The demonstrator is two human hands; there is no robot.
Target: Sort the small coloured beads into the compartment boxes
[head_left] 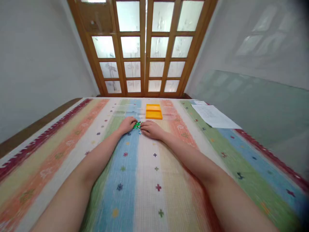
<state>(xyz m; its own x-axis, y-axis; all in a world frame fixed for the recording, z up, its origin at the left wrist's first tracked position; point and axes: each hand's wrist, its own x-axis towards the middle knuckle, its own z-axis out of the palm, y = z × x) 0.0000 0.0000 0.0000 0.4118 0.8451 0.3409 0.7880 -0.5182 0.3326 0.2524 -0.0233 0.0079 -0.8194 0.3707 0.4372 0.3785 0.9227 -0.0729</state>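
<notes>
Both my arms stretch forward over a striped, multicoloured cloth (145, 180). My left hand (127, 124) and my right hand (151, 129) lie close together on the cloth, fingers curled in toward a small green object (137, 125) between them. Both hands touch or pinch this green piece; it is too small to name. Just beyond the hands lies an orange tray (154, 111), with what looks like clear plastic pieces beside it (126, 112).
A white printed sheet of paper (213, 116) lies on the cloth at the far right. Wooden doors with frosted glass panes (145, 48) stand behind the surface. White walls rise on both sides.
</notes>
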